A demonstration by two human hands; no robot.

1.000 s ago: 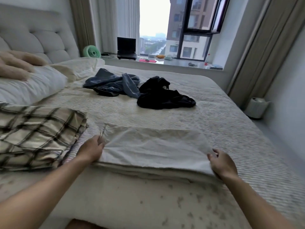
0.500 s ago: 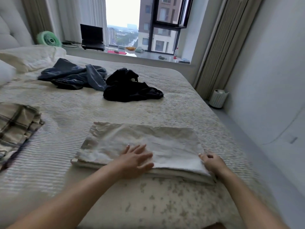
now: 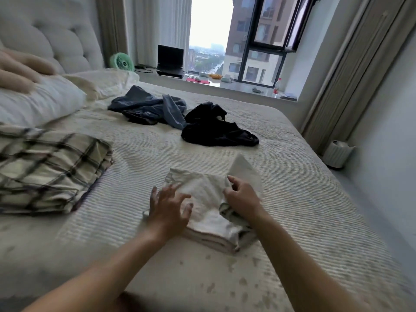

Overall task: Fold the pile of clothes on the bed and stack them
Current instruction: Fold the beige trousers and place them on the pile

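Right fingers: my right hand (image 3: 242,195) is curled round the right end of the white cloth (image 3: 203,194), pinching it and carrying it leftward; one corner stands up off the bed.
Left fingers: my left hand (image 3: 168,209) lies flat with fingers spread and straight, pressing the left half of the cloth down, gripping nothing.
Change: half a second ago the cloth lay long and flat with both hands at its near edge; now its right end is lifted and doubling over, so it looks about half as wide.
Meaning: I judge this is the final fold on this piece; once laid down and smoothed, it can go onto a stack.
Cloth's place: near the bed's (image 3: 304,199) front edge, roughly midway across.
Folded already: the plaid cloth (image 3: 49,170) lies toward the left edge.
Still to fold: a blue garment (image 3: 148,106) and a black garment (image 3: 216,129), touching, toward the far edge.
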